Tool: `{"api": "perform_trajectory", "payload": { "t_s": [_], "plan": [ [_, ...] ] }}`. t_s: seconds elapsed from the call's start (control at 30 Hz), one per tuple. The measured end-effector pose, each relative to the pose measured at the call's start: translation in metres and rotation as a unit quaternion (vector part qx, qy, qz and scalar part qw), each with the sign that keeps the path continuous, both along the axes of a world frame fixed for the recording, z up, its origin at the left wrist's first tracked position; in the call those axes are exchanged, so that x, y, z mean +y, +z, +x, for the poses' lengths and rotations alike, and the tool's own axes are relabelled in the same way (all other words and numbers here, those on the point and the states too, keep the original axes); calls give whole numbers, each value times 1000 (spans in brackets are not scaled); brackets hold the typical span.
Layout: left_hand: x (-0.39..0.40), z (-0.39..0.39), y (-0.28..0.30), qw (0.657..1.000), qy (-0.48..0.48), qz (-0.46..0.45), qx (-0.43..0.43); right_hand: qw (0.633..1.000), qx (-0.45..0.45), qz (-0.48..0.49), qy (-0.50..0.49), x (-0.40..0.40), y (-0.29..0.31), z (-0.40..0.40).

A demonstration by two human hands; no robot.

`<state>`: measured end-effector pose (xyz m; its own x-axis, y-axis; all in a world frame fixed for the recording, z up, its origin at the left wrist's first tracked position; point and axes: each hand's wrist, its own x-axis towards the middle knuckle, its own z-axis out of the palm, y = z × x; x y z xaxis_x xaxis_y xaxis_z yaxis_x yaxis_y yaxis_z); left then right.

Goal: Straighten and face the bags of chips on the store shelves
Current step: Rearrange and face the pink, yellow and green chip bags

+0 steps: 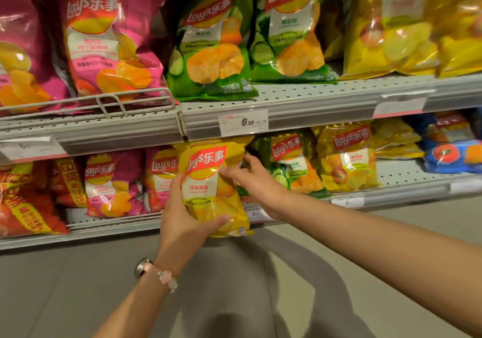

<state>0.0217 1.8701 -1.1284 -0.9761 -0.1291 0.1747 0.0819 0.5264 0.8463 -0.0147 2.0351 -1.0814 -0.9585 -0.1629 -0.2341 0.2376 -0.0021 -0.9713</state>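
Two hands are on the job at centre frame. My left hand (182, 215) grips the yellow chip bag (212, 186) from below, thumb curled across its lower front; the bag stands upright, long axis vertical, label facing me, just in front of the lower shelf (391, 194). My right hand (254, 178), fingers loosely spread, touches the bag's right edge and reaches toward the gap beside the green bag (289, 165). I judge the slot lies behind and right. Above, the upper shelf (313, 102) leaves little headroom.
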Motion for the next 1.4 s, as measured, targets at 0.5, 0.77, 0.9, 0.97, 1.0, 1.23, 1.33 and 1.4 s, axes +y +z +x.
{"api": "perform_trajectory", "payload": {
  "t_s": [0.5,0.77,0.9,0.97,1.0,1.23,1.33,1.4],
  "plan": [
    [184,1,26,983,-124,-134,14,966,57,79,-240,143,5,15],
    [231,-14,19,962,-205,-182,0,951,55,94,-291,236,-8,10],
    [249,-39,4,917,-203,-343,24,942,41,118,-310,293,-10,6],
    [261,-54,-7,888,-201,-412,33,934,49,139,-324,320,-10,3],
    [267,-60,-13,875,-203,-438,38,929,54,150,-334,332,-9,1],
    [317,-85,-39,801,-225,-553,50,907,128,173,-363,397,-12,-13],
    [330,-92,-45,783,-236,-574,38,913,138,153,-351,408,-19,-26],
    [334,-96,-48,776,-224,-588,42,919,138,143,-341,409,-25,-37]
  ]
}}
